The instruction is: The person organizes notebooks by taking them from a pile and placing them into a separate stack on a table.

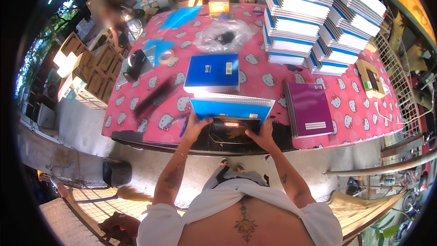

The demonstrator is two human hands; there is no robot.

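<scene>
Between my two hands a blue spiral notebook (pixel 232 108) stands tilted on its long edge near the table's front, its wire binding along the top. My left hand (pixel 195 126) grips its left end, thumb in front and fingers partly hidden. At the right end my right hand (pixel 262 135) grips it, thumb pointing inward. A dark, shiny panel with a small red label (pixel 231 124) lies just below the notebook; I cannot tell what it is. Directly behind is a stack of blue notebooks (pixel 212 73). Purple spiral notebooks (pixel 311 108) lie to the right of my right hand.
Tall notebook stacks (pixel 298 18) stand at the back right of the pink patterned table (pixel 268 79). Clear plastic wrap (pixel 224 35), a tape roll (pixel 166 57) and a black tape dispenser (pixel 135 65) lie farther back. A person (pixel 119 23) is beside cardboard boxes (pixel 91 79) at left.
</scene>
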